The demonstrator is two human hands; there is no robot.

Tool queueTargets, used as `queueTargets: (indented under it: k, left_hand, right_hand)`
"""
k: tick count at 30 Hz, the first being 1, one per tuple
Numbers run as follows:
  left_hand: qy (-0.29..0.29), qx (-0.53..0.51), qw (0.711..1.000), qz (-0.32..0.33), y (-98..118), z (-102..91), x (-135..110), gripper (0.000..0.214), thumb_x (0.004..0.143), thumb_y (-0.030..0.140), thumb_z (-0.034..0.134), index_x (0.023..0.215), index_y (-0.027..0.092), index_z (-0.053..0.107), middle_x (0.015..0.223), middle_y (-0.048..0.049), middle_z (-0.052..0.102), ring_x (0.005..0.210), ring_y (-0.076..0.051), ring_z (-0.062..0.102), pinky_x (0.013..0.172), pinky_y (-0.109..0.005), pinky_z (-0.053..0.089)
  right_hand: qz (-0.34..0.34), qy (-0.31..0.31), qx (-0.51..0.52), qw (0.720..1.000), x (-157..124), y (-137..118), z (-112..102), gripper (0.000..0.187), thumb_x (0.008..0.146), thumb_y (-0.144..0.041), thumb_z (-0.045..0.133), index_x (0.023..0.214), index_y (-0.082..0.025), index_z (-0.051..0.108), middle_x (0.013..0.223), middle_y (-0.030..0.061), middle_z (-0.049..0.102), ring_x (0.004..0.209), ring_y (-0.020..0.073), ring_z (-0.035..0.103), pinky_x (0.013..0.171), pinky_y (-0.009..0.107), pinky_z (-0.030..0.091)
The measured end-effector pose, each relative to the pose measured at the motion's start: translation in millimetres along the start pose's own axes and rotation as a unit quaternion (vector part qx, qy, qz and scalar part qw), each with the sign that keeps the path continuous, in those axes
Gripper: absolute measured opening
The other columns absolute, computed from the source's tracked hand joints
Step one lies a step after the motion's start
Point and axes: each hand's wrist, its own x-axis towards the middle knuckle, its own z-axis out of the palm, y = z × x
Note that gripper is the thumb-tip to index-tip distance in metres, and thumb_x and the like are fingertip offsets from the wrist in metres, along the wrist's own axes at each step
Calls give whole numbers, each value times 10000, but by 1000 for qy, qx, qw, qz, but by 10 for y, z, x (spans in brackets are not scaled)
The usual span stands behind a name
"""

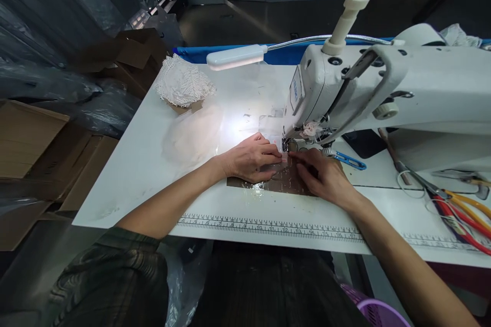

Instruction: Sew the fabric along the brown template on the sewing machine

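Observation:
A white sewing machine (307,87) stands at the right, its needle area (285,144) lit from the left. My left hand (255,157) lies left of the presser foot, fingers bent together with their tips on a small pale pinkish strip (284,157). The thumb sits lower, apart from the fingers. My right hand (322,171) is just right of the foot, fingers curled and the forefinger tip near the strip's edge; what it holds, if anything, is hidden. Beneath both hands is a brown shiny plate (291,184).
White lace pieces (184,82) are heaped at the table's far left, beside sheer pale fabric (195,135). A lamp (237,56) hangs over the table. Blue thread snips (350,160) and orange-handled scissors (466,204) lie right. A printed ruler (268,226) follows the front edge. Cardboard boxes (34,138) stand left.

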Motion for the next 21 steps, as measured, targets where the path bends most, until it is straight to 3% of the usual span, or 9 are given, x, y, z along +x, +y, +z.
queueTargets:
  k: [5,8,14,17,21]
  left_hand:
    - [20,14,1000,-3,-16,46,31,230,978,260,454,979,207,678,973,-56,694,792,-143,610,735,-316,427]
    - [56,-3,997,-49,-8,72,48,242,982,269,450,914,169,659,860,-48,686,745,-140,595,714,-306,447]
    - [104,-68,982,-139,18,109,61,262,974,264,444,795,149,596,717,-16,636,652,-118,557,664,-279,455]
    - [104,-54,985,-125,22,119,51,250,976,261,448,807,148,594,746,-20,649,685,-124,571,668,-281,452]
    - [87,-3,995,-58,33,118,20,187,976,245,458,947,162,623,918,-44,690,803,-143,607,715,-298,453]
  right_hand:
    - [74,-30,12,997,66,40,-75,233,872,-259,468,1005,-193,647,721,27,665,548,160,561,542,292,429]
    - [30,-6,-20,999,40,27,-19,221,873,-256,481,990,-196,659,816,48,688,628,172,597,598,299,447]
    - [-78,16,-75,994,-50,-7,103,353,917,-258,452,1211,-219,643,1042,105,656,828,206,618,712,336,490]
    - [-96,8,-100,990,-56,1,115,357,913,-266,462,1207,-225,660,1022,112,633,840,213,606,721,355,502]
    - [-106,-2,-93,990,-60,5,97,357,910,-254,460,1198,-238,670,1041,110,613,873,213,600,753,371,517]
